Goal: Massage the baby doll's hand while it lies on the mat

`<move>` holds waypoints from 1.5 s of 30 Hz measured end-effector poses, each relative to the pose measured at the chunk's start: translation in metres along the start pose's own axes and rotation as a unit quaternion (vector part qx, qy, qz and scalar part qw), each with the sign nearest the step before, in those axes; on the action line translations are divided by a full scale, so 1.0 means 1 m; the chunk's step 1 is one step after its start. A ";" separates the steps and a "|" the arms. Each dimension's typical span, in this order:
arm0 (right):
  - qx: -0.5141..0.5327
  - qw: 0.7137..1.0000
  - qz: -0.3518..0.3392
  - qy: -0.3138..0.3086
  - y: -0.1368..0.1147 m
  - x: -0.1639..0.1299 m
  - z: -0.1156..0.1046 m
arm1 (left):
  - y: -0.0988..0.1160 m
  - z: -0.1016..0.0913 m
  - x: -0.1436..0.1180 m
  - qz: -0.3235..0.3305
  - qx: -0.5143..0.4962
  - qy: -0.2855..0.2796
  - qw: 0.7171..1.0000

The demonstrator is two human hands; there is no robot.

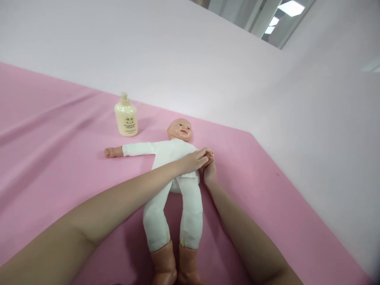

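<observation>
A baby doll (175,152) with a white cloth body lies on its back, its head away from me and its feet towards me. My left hand (199,159) reaches across the doll's belly, fingers curled over the doll's hand on the right side of the picture. Close against it from the right, my right hand (210,171) is closed around the same doll hand, which is mostly hidden between my fingers. The doll's other arm (139,149) stretches out to the left, untouched.
A pale yellow pump bottle (127,118) with a dark printed label stands upright beyond the outstretched doll arm. Under everything is a pink sheet (74,158), creased at the left. White walls (148,51) rise behind and to the right, with a window (261,19) at the top.
</observation>
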State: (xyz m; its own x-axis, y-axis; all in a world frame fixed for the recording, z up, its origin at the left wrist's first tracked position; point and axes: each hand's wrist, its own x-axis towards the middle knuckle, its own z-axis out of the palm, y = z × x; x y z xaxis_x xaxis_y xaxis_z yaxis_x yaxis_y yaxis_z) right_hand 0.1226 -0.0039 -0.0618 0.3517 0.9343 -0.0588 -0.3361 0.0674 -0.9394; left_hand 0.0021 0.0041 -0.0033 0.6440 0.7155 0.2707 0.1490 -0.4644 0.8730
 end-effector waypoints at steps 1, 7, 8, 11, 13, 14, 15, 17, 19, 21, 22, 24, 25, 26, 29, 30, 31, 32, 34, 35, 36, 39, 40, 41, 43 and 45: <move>0.000 1.000 0.001 0.001 0.000 0.000 0.000 | 0.000 0.000 0.000 0.000 0.001 0.000 1.000; -0.007 1.000 0.003 0.016 -0.002 -0.002 0.002 | 0.002 0.000 0.000 0.002 0.004 0.002 1.000; -0.009 1.000 0.000 0.016 -0.003 -0.002 0.002 | 0.002 0.000 0.000 0.001 0.004 0.000 1.000; -0.012 1.000 -0.002 0.011 -0.002 -0.001 0.002 | 0.002 0.000 0.000 0.002 0.003 -0.002 1.000; -0.009 1.000 0.004 0.014 -0.001 -0.001 0.001 | 0.003 0.000 0.000 0.003 0.002 -0.003 1.000; -0.006 1.000 0.006 0.016 -0.001 -0.001 0.001 | 0.003 0.000 0.000 0.001 0.001 -0.002 1.000; -0.004 1.000 0.005 0.017 -0.001 -0.001 0.001 | 0.003 -0.001 -0.001 0.000 0.000 -0.002 1.000; -0.001 1.000 -0.002 0.014 -0.001 -0.001 0.002 | 0.004 -0.001 -0.001 -0.001 0.000 -0.004 1.000; 0.002 1.000 -0.008 0.012 -0.001 -0.001 0.002 | 0.003 -0.001 -0.001 0.000 0.001 -0.003 1.000; 0.007 1.000 -0.011 0.007 -0.001 -0.001 0.002 | 0.003 -0.001 -0.001 0.001 0.003 -0.002 1.000; 0.008 1.000 -0.012 0.003 -0.001 -0.001 0.002 | 0.003 -0.001 -0.001 0.000 0.005 -0.002 1.000; 0.008 1.000 -0.012 0.001 -0.001 -0.001 0.002 | 0.003 -0.001 -0.001 -0.004 0.006 -0.002 1.000; 0.007 1.000 -0.011 0.002 -0.001 -0.001 0.002 | 0.003 -0.001 -0.001 -0.004 0.006 -0.002 1.000; 0.007 1.000 -0.008 0.004 -0.001 -0.001 0.002 | 0.003 -0.001 -0.001 -0.004 0.005 -0.003 1.000; 0.009 1.000 0.006 0.016 -0.002 -0.002 0.003 | 0.005 -0.001 -0.002 -0.002 0.004 -0.004 1.000; 0.010 1.000 0.011 0.016 -0.003 -0.003 0.003 | 0.005 -0.002 -0.002 -0.002 0.005 -0.005 1.000; 0.011 1.000 0.015 0.016 -0.003 -0.003 0.003 | 0.006 -0.002 -0.002 -0.004 0.005 -0.005 1.000; 0.011 1.000 0.018 0.016 -0.003 -0.003 0.003 | 0.006 -0.002 -0.002 -0.006 0.006 -0.005 1.000; 0.008 1.000 0.014 0.015 -0.004 -0.003 0.003 | 0.006 -0.002 -0.002 -0.010 0.006 -0.004 1.000; 0.005 1.000 0.010 0.016 -0.004 -0.003 0.003 | 0.006 -0.002 -0.002 -0.010 0.006 -0.003 1.000; 0.002 1.000 0.005 0.016 -0.004 -0.003 0.003 | 0.005 -0.001 -0.002 -0.010 0.006 -0.003 1.000; -0.004 1.000 0.003 0.014 -0.003 -0.002 0.003 | 0.005 -0.001 -0.001 -0.005 0.006 -0.003 1.000; -0.004 1.000 0.005 0.015 -0.002 -0.002 0.002 | 0.005 -0.001 -0.001 -0.004 0.006 -0.003 1.000; -0.004 1.000 0.004 0.016 -0.002 -0.001 0.002 | 0.005 -0.001 -0.001 -0.004 0.006 -0.003 1.000; -0.008 1.000 -0.003 0.016 -0.001 -0.001 0.001 | 0.005 -0.001 -0.002 -0.006 0.006 -0.002 1.000; -0.015 1.000 -0.024 0.008 0.000 -0.001 -0.001 | 0.006 -0.001 -0.002 -0.008 0.004 0.000 1.000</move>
State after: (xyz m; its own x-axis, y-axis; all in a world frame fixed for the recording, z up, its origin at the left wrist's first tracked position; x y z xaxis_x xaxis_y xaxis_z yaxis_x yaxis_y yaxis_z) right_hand 0.1230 -0.0048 -0.0622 0.3804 0.9246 -0.0186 -0.2918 0.1009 -0.9511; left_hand 0.0012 0.0003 0.0019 0.6420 0.7225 0.2567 0.1647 -0.4569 0.8741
